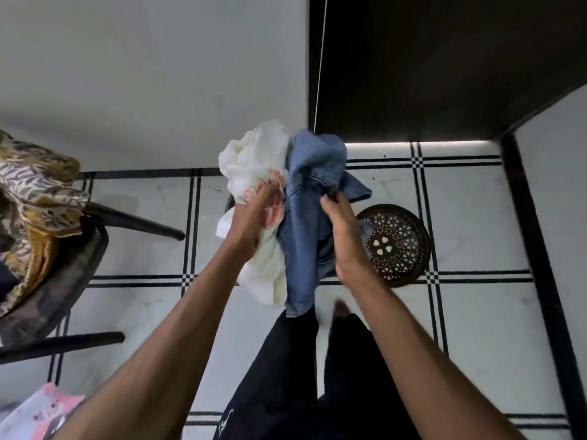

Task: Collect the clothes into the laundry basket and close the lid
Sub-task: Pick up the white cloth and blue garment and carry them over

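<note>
I hold a bundle of clothes in front of me, above the floor. My left hand (254, 214) grips a white garment (254, 160) with a pink flower print. Beside it, my right hand (343, 236) grips a blue denim garment (305, 223) that hangs down. The bundle hides almost all of the laundry basket; only a dark curved edge (229, 201) peeks out on its left. To the right, on the floor, lies a round brown lid (403, 246) with a perforated pattern, flat and apart from the bundle.
A dark chair (79, 249) at the left carries yellow and grey patterned clothes (35, 192). Pink and white floral cloth (38, 411) shows at the bottom left. A dark door or cabinet (444, 65) stands ahead on the right. My dark-trousered legs (305, 376) stand on the tiled floor.
</note>
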### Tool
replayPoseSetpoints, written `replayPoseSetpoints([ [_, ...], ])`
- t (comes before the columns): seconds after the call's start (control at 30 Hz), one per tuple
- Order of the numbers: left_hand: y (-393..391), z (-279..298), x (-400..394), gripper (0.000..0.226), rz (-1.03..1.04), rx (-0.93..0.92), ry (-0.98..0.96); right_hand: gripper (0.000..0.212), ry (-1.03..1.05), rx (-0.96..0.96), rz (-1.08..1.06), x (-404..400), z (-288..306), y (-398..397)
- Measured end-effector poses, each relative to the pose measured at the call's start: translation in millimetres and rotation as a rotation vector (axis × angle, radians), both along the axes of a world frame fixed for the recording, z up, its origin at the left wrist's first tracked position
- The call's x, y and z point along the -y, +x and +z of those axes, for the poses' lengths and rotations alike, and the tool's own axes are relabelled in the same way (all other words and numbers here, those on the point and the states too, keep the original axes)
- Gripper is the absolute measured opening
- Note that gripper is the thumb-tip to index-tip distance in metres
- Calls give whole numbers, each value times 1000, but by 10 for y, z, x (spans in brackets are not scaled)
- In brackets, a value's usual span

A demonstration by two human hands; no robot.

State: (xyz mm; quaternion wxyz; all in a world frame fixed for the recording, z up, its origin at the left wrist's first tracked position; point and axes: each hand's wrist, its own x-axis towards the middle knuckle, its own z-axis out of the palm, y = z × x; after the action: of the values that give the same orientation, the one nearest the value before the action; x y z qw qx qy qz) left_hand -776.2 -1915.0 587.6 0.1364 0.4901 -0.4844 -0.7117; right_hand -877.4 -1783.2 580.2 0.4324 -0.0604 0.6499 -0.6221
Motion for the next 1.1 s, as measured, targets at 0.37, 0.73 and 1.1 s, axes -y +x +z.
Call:
replayPoseSetpoints([
  [0.37, -188, -1813, 1058, 51, -261, 481, 168, 59, 320, -93, 519, 1155, -1898, -391],
  [0.73, 173, -3267, 1164, 44, -459, 786, -513, 42, 710, -871, 759, 1134, -3391, -936],
  [1.1, 256, -3346, 1536, 85, -1083, 1119, -466, 19, 1056, -458, 491, 919, -3237, -1149],
])
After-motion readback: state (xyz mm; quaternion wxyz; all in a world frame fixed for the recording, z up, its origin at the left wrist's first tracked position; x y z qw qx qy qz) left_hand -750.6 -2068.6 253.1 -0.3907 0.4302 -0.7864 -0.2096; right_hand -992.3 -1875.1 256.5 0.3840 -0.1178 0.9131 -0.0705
